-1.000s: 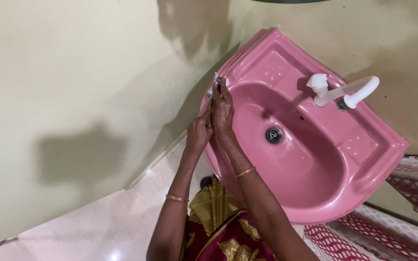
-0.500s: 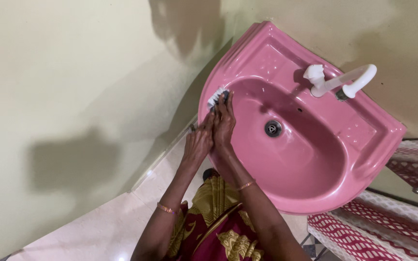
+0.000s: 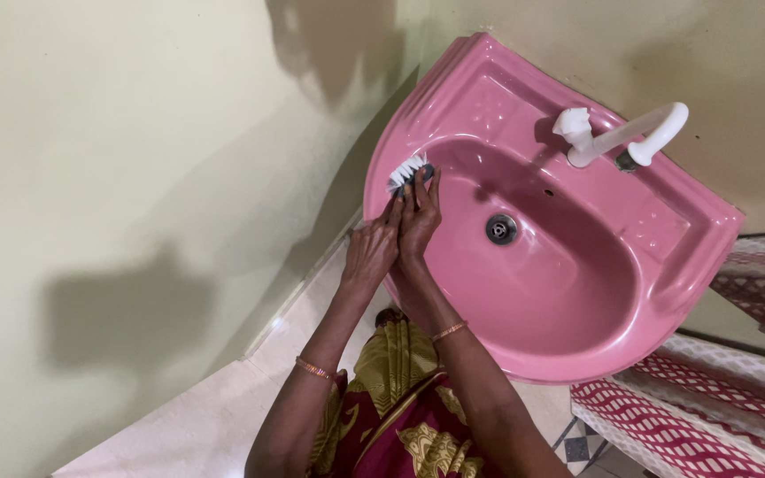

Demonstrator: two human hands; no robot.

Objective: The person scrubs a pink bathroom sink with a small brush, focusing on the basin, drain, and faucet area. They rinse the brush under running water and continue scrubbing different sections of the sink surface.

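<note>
A pink wash basin hangs on a pale yellow wall. A small brush with white bristles presses on the basin's left rim. My right hand grips the brush's dark body, fingers stretched along it. My left hand lies against the right hand from the outer side of the rim and its fingers touch the brush too. Both wrists wear thin gold bangles.
A white tap stands at the back of the basin, its spout bent over the ledge. The drain sits mid-bowl. A red and white patterned cloth lies at lower right. The pale tiled floor is below left.
Both hands with the brush have slid a little down the left rim toward me; the bristles now fan out more on the rim. The view has shifted slightly.
</note>
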